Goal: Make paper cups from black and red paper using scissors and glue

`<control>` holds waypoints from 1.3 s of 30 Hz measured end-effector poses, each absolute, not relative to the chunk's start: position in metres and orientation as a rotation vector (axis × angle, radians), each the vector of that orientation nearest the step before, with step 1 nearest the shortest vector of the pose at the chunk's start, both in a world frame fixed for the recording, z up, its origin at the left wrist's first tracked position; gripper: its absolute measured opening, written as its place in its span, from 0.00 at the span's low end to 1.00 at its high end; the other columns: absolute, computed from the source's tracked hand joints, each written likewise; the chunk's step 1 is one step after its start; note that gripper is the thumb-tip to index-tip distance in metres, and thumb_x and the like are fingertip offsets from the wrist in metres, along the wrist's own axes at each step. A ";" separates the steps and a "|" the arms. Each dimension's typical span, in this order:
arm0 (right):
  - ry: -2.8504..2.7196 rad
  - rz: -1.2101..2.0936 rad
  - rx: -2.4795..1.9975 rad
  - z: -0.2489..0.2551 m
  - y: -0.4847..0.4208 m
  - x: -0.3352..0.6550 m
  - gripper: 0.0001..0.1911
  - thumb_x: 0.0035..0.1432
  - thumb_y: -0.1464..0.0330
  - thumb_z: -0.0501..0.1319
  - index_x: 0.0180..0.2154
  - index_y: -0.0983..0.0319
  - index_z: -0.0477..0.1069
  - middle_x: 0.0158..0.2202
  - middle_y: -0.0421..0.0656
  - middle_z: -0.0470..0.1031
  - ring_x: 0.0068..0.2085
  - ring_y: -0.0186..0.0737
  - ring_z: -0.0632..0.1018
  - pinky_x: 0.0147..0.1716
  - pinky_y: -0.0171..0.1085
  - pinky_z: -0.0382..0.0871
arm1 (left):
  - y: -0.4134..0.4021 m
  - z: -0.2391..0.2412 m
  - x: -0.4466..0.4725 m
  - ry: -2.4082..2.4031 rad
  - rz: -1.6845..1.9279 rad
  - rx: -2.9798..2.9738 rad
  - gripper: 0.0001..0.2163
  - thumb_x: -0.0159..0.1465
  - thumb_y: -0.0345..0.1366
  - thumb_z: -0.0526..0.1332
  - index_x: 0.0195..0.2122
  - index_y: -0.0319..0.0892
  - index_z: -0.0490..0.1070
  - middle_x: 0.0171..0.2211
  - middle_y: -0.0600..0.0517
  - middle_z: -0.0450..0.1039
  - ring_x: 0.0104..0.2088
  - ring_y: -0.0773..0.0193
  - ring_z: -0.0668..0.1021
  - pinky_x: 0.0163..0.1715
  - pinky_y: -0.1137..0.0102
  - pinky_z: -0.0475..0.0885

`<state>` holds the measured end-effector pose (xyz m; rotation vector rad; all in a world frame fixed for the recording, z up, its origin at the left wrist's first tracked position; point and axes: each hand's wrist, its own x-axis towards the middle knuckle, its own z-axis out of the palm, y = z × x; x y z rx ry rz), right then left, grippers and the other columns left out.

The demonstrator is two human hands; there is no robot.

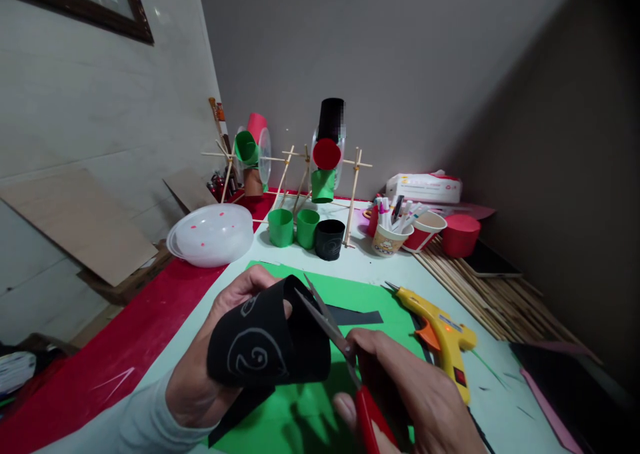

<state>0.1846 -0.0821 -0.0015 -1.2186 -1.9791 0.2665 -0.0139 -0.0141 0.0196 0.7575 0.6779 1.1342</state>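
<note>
My left hand [210,361] is closed on a curled sheet of black foam [265,347] with pale spiral lines drawn on it. My right hand [415,401] grips red-handled scissors [335,337], whose blades are parted at the sheet's upper right edge. Both hands hover over a green sheet [310,401] lying on the pale table [370,257]. A black strip [357,317] rests on the green sheet just beyond the blades.
A yellow glue gun [443,334] lies to the right. Behind stand green cups [293,227], a black cup [330,239], a stick frame with cups [320,167], a cup of markers [390,237], a red tub [460,234], bamboo sticks [480,287] and a clear bowl [213,234].
</note>
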 end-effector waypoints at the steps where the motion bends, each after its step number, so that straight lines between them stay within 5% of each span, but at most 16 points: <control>1: -1.982 0.257 -1.216 -0.002 -0.082 0.185 0.15 0.60 0.70 0.65 0.47 0.59 0.66 0.33 0.38 0.77 0.29 0.34 0.79 0.26 0.28 0.74 | -0.014 0.019 -0.014 0.682 1.130 0.755 0.08 0.55 0.30 0.73 0.30 0.43 0.74 0.27 0.54 0.75 0.25 0.68 0.76 0.24 0.80 0.72; 10: -1.997 0.108 -1.177 -0.001 -0.080 0.189 0.15 0.62 0.67 0.64 0.49 0.58 0.65 0.32 0.38 0.77 0.27 0.34 0.80 0.25 0.28 0.73 | -0.014 0.026 -0.013 0.750 1.097 0.704 0.13 0.50 0.31 0.77 0.29 0.44 0.73 0.22 0.58 0.72 0.19 0.72 0.73 0.19 0.81 0.69; 15: -2.012 0.115 -1.182 0.002 -0.082 0.192 0.14 0.61 0.66 0.65 0.47 0.58 0.66 0.37 0.42 0.81 0.31 0.39 0.83 0.27 0.31 0.75 | -0.014 0.035 -0.010 0.746 1.092 0.666 0.16 0.46 0.30 0.79 0.27 0.44 0.72 0.34 0.53 0.83 0.31 0.62 0.83 0.30 0.74 0.79; 21: -1.990 0.107 -1.189 0.002 -0.082 0.191 0.12 0.62 0.66 0.64 0.46 0.57 0.66 0.36 0.42 0.82 0.32 0.40 0.84 0.25 0.31 0.75 | -0.014 0.033 -0.011 0.766 1.085 0.665 0.17 0.45 0.32 0.80 0.28 0.44 0.73 0.36 0.52 0.84 0.29 0.63 0.83 0.24 0.76 0.77; 30: -1.991 -0.002 -1.191 -0.002 -0.080 0.192 0.14 0.63 0.67 0.62 0.51 0.57 0.66 0.32 0.42 0.81 0.31 0.44 0.85 0.24 0.34 0.78 | -0.012 0.029 -0.012 0.776 1.100 0.689 0.16 0.45 0.33 0.80 0.28 0.44 0.73 0.31 0.54 0.81 0.24 0.69 0.78 0.22 0.79 0.73; 39: -2.029 0.101 -1.215 -0.004 -0.078 0.190 0.11 0.63 0.71 0.62 0.48 0.60 0.68 0.31 0.39 0.78 0.27 0.34 0.80 0.26 0.30 0.75 | -0.012 0.029 -0.014 0.793 1.073 0.647 0.14 0.47 0.27 0.78 0.28 0.43 0.74 0.24 0.57 0.76 0.20 0.74 0.74 0.19 0.84 0.69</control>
